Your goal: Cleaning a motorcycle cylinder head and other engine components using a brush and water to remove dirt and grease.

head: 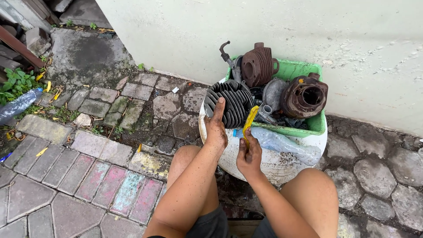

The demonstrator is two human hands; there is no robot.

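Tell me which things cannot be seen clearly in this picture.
Head view:
- Yellow tool: its lower end is hidden inside the right hand.
- Small parts in the green crate: covered by the finned cylinders.
- Left hand: palm faces away, contact unclear.
- Clear plastic bottle: cut off by the edge.

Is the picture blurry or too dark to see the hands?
Head view: soft, even daylight, no hard shadows or glare. The left hand on the dark finned engine part and the right hand holding the yellow brush look sharp; edges bend slightly from the wide lens.
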